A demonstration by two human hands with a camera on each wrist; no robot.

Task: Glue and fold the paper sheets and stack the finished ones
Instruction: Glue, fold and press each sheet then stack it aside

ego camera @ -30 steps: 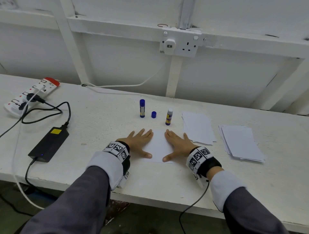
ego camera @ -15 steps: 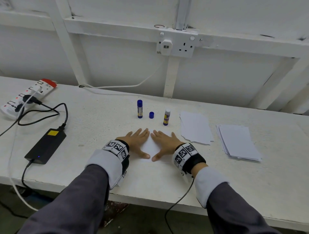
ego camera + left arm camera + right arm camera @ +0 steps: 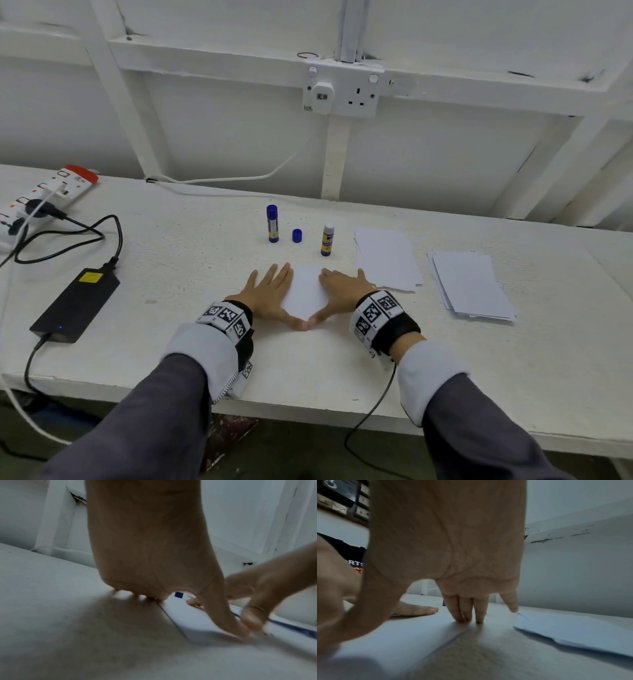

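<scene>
A folded white paper sheet [image 3: 306, 291] lies flat on the white table [image 3: 191, 260] in front of me. My left hand [image 3: 270, 294] presses its left edge with straight fingers. My right hand [image 3: 340, 291] presses its right edge the same way, and the two thumb tips meet at the sheet's near edge. The left wrist view shows my left hand [image 3: 154, 563] flat on the paper [image 3: 188, 616]. Seen from the right wrist, my right hand's fingers [image 3: 465, 609] lie straight on the sheet [image 3: 399, 632]. An uncapped glue stick [image 3: 328, 238] stands just behind the sheet, its blue cap [image 3: 297, 235] to the left.
A capped blue glue stick [image 3: 272, 223] stands left of the cap. Two paper piles lie to the right, one near [image 3: 387, 258] and one farther [image 3: 471, 286]. A black power adapter [image 3: 77, 303] with cables and a power strip [image 3: 44, 197] occupy the left side.
My right hand slid left over the sheet toward the left hand, then both spread slightly with the thumbs meeting at the near edge. The sheet stays flat on the table.
</scene>
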